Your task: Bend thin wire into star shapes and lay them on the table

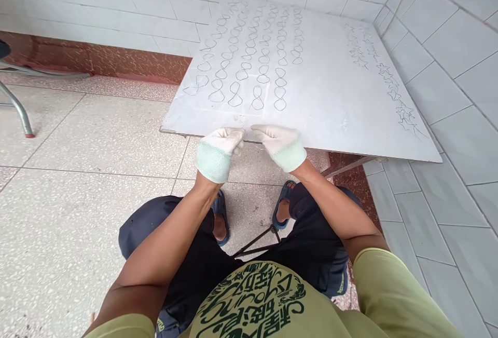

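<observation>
My left hand point(223, 143), in a white glove with a pale green cuff, is closed in a pinch at the front edge of the white table point(330, 115). Facing it, my right hand point(278, 140), gloved alike, pinches too, with the fingertips of both hands almost meeting. A faint thin wire seems to run between them; most of it is hidden by the fingers. Beyond the hands, thin dark wire figure-eights point(257, 98) lie in several rows on the tabletop. Star-shaped wire pieces point(404, 116) form lines along the right side.
Tiled walls point(447, 78) border the table at the back and right. A metal chair leg point(17, 107) stands on the speckled floor point(97, 146) at left. Below the table are my sandalled feet point(220, 218) and a dark metal leg frame point(257, 244).
</observation>
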The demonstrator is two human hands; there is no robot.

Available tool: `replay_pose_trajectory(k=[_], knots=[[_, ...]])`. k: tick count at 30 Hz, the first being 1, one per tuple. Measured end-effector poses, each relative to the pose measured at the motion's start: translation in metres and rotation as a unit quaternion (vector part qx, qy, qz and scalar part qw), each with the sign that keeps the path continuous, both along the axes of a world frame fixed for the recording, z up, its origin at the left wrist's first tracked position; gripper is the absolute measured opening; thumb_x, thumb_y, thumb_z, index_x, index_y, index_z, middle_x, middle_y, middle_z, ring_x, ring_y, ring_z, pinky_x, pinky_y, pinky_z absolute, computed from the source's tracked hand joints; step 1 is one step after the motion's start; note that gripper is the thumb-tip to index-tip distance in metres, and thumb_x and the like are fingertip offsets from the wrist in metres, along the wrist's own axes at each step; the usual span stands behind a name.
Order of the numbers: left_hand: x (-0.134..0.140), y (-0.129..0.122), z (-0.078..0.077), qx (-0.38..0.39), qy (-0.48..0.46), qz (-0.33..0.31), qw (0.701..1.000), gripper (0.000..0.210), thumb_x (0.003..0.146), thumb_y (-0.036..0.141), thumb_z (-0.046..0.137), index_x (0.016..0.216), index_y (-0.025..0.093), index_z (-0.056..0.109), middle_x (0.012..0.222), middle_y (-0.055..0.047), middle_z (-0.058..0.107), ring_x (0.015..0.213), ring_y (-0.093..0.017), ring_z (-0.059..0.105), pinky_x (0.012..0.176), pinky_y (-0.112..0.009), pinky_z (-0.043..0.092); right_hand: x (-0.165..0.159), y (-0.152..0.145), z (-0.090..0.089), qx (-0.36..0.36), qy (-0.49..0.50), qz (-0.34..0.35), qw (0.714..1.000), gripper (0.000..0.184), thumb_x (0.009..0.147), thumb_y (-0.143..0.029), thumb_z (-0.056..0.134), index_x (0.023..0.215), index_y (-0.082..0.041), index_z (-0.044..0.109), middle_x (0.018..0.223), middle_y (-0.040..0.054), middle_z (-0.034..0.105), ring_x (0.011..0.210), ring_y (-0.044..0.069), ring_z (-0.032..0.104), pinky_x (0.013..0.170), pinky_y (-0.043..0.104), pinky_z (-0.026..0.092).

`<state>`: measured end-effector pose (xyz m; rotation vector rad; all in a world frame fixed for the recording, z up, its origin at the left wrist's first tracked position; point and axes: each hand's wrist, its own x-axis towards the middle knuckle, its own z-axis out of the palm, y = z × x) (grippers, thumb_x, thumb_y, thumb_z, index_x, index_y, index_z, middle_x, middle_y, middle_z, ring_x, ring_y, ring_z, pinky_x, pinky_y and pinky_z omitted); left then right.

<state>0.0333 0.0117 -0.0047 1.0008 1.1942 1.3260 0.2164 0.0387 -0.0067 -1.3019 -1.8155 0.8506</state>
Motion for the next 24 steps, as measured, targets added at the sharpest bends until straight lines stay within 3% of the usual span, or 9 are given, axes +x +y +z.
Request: replay_pose_trajectory(k=[3, 8, 13, 17, 24], knots=[[-0.008, 0.007, 0.001, 0.034, 0.025, 0.019, 0.999, 0.037, 0.078, 0.053, 0.086, 0.067, 0.023, 0.067, 0.059, -0.002, 0.062, 0.053, -0.012, 0.046, 0.053, -0.028, 0.035, 0.003, -0.004, 0.019, -0.078, 0.056, 0.009, 0.995, 0.031, 0.114, -0.045, 0.067, 0.114, -0.024, 0.091, 0.091, 0.0012, 0.087, 0.090, 0.021, 0.082, 0.099, 0.038, 0.066], [-0.020, 0.012, 0.006, 0.059, 0.049, 0.017, 0.997, 0.031, 0.079, 0.048, 0.084, 0.067, 0.023, 0.070, 0.062, -0.004, 0.068, 0.054, -0.014, 0.053, 0.053, -0.028, 0.042, 0.012, -0.007, 0.035, -0.093, 0.072, 0.082, 0.990, 0.039, 0.108, -0.043, 0.069, 0.075, -0.025, 0.079, 0.079, 0.0001, 0.083, 0.081, 0.018, 0.076, 0.091, 0.034, 0.061], [-0.015, 0.004, 0.013, 0.064, 0.049, 0.008, 0.997, 0.035, 0.085, 0.054, 0.088, 0.076, 0.023, 0.074, 0.069, -0.006, 0.073, 0.063, -0.018, 0.062, 0.059, -0.030, 0.052, 0.004, -0.008, 0.030, -0.093, 0.063, 0.070, 0.991, 0.039, 0.106, -0.041, 0.070, 0.070, -0.025, 0.075, 0.074, -0.0019, 0.079, 0.075, 0.016, 0.071, 0.084, 0.032, 0.056], [-0.009, 0.000, 0.017, 0.040, 0.030, 0.011, 0.999, 0.039, 0.080, 0.057, 0.093, 0.078, 0.023, 0.075, 0.067, -0.005, 0.069, 0.065, -0.019, 0.061, 0.057, -0.030, 0.049, -0.005, -0.011, 0.029, -0.106, 0.054, 0.055, 0.991, 0.045, 0.110, -0.042, 0.067, 0.068, -0.025, 0.072, 0.072, -0.0018, 0.076, 0.073, 0.016, 0.067, 0.081, 0.031, 0.055], [-0.009, 0.005, 0.008, 0.060, 0.014, -0.012, 0.998, 0.032, 0.079, 0.049, 0.087, 0.072, 0.023, 0.072, 0.065, -0.003, 0.067, 0.060, -0.015, 0.056, 0.058, -0.030, 0.047, -0.010, -0.019, 0.034, -0.106, 0.022, 0.063, 0.992, 0.051, 0.113, -0.037, 0.061, 0.063, -0.026, 0.062, 0.066, -0.0029, 0.069, 0.069, 0.016, 0.063, 0.078, 0.032, 0.053]])
